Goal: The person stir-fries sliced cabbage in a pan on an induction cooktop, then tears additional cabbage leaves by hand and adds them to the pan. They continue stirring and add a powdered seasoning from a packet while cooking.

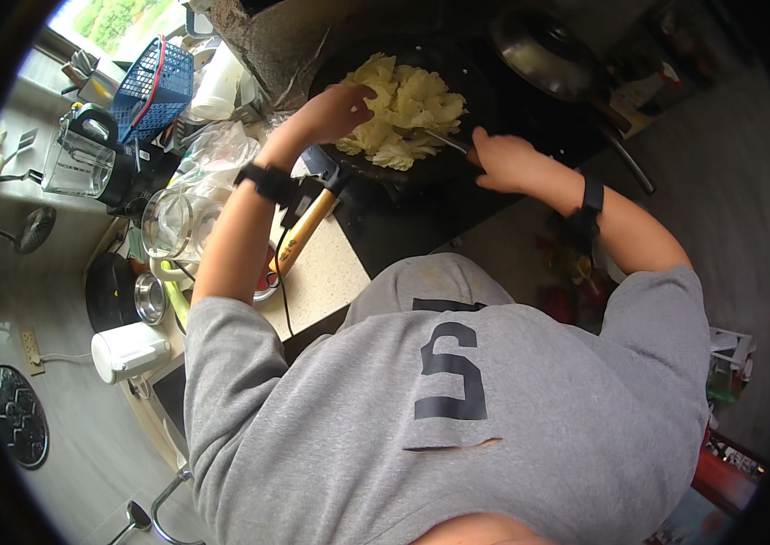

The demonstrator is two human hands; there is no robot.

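Observation:
A dark wok on the black stovetop holds a heap of pale yellow-green leafy vegetable pieces, which look like cabbage. At the heap's left edge is my left hand, its fingers bent over the leaves; whether it pinches a piece cannot be seen. My right hand grips the handle of a metal cooking utensil, whose front end is hidden among the leaves. The wok's wooden handle points toward my body, beneath my left forearm.
A lidded pan stands at the upper right of the stove. On the left, the speckled counter bears glass vessels, plastic bags, a blender jug, a blue basket and a white kettle.

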